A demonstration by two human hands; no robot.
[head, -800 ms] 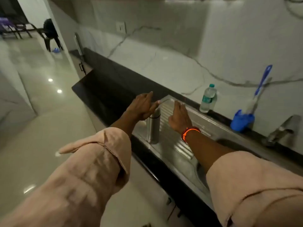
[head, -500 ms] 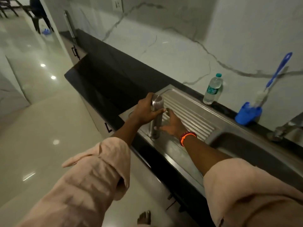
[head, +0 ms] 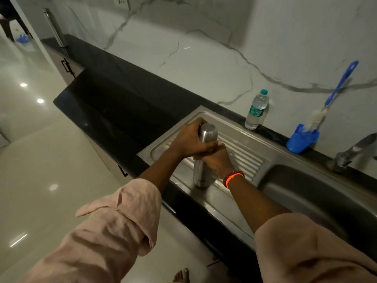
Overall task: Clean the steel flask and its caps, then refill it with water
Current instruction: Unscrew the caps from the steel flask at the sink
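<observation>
i see the black counter [head: 114,103] with the steel sink [head: 306,193] set in it. the flask [head: 206,137] stands upright on the ribbed drainboard [head: 242,152], cap on. my left hand [head: 189,141] has its grip clamped round the flask's upper part; my right hand [head: 218,158] grips the middle just below. a water bottle [head: 256,110] and a blue cup [head: 301,138] holding a brush [head: 334,92] stand by the wall.

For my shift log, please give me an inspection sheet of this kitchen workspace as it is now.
Surface: steel drainboard beside the sink basin, set in a black counter.
Job's things: steel flask upright on the drainboard, cap on.
Clutter: plastic water bottle; bottle brush in a blue cup.
Grippers: left hand around the flask's top; right hand around its middle.
Cables: nothing seen.
Surroundings: marble wall, tap, glossy floor.
</observation>
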